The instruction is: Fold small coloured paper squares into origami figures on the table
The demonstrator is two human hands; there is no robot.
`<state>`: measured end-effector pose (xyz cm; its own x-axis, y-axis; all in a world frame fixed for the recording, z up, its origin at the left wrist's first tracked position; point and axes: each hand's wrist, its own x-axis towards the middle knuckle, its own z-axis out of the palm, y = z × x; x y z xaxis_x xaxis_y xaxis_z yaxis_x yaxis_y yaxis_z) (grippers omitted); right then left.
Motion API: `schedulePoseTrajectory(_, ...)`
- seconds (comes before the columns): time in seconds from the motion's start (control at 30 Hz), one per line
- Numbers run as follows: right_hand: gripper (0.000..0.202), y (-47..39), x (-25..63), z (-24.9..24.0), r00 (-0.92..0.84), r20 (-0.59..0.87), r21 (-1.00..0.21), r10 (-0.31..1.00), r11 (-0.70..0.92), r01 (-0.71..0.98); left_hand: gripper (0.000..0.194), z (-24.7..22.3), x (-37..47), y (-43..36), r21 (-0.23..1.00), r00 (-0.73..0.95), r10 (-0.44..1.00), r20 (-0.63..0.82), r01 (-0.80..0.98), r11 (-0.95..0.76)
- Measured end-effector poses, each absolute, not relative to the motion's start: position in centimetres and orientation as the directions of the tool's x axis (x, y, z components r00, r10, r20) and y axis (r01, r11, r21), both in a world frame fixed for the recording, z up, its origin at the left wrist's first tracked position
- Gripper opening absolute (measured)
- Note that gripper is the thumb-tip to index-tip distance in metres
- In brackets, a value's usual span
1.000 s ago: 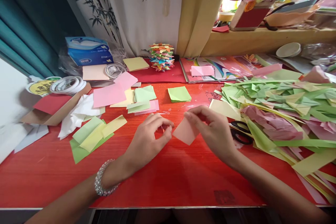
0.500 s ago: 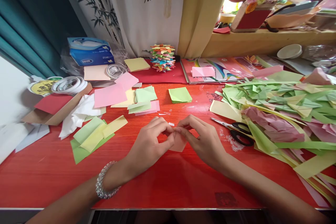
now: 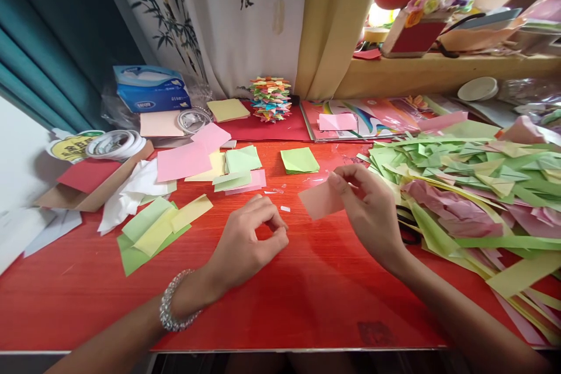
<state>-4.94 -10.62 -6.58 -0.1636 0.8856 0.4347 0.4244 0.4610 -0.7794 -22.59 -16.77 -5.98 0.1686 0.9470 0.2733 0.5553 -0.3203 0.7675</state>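
Note:
Between the thumb and fingers of my right hand [image 3: 370, 204] is a peach-pink paper piece [image 3: 322, 200], pinched at its right edge and held above the table. My left hand [image 3: 252, 234] is apart from it, fingers curled with thumb and index tips close together; nothing shows in that pinch. A small white scrap [image 3: 285, 208] lies just past the left fingertips. Farther back sits a stack of green paper squares [image 3: 300, 160]. Left of that stack are light green papers [image 3: 243, 159] and pink papers [image 3: 184, 162]. The scissors [image 3: 407, 225] are mostly hidden behind my right hand.
A heap of folded green strips [image 3: 473, 163] covers the right side. At the back stands a multicoloured folded-paper stack [image 3: 270, 99]. A blue tissue pack [image 3: 151, 89], tape rolls [image 3: 116, 144] and loose green and yellow papers [image 3: 162, 228] lie on the left.
My right hand has moved up and right with the peach-pink paper, away from my left hand. My left hand has released the paper and stays nearly in place. The scissors are now mostly covered.

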Motion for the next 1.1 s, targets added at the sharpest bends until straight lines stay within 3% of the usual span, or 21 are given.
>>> schedulePoseTrajectory(0.13,0.011,-11.8,-5.8,-7.3,-0.397,0.395,-0.768,0.829,0.535,0.352,0.008,-6.3,-22.6,-16.6,0.667,0.143,0.907,0.396,0.634,-0.392)
schedulePoseTrajectory(0.27,0.013,-13.0,-6.6,-8.0,-0.485,0.336,-0.807,0.807,0.512,0.293,0.010,-6.6,-22.5,-16.5,0.630,0.190,0.902,0.388,0.659,-0.410)
schedulePoseTrajectory(0.53,0.018,-12.9,-6.5,-8.0,-0.435,0.291,-0.831,0.852,0.450,0.328,0.009,-6.8,-22.2,-16.4,0.629,0.208,0.909,0.360,0.666,-0.402)
schedulePoseTrajectory(0.87,0.015,-12.9,-6.5,-8.0,-0.446,0.334,-0.721,0.830,0.530,0.447,0.016,-6.8,-22.2,-16.6,0.658,0.194,0.934,0.301,0.666,-0.351)
schedulePoseTrajectory(1.1,0.018,-10.8,-5.1,-6.4,-0.161,0.393,-0.799,0.905,0.423,0.428,0.014,-6.4,-22.4,-16.5,0.675,0.205,0.927,0.313,0.639,-0.369)
